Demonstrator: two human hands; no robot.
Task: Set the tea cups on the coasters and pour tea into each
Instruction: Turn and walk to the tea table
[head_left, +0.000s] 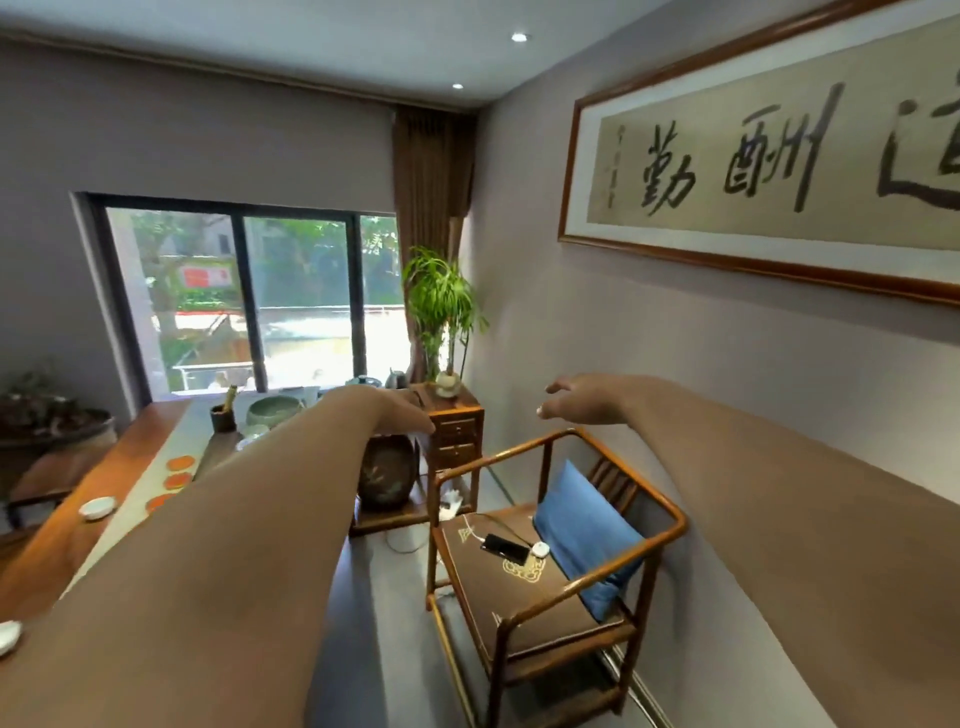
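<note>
Both my arms stretch forward into the room. My left hand hangs in the air near a small wooden cabinet, holding nothing. My right hand is raised over a wooden armchair, fingers apart and empty. At the left runs the long tea table. On it lie orange coasters in a row, partly hidden by my left arm. One white tea cup stands on the table's wood beside them. Another white cup shows at the left edge. A dark kettle stands far back.
A green ceramic bowl and a dark utensil holder stand at the table's far end. A dark jar sits on a low stand. The armchair holds a blue cushion and a phone. A potted plant tops the cabinet.
</note>
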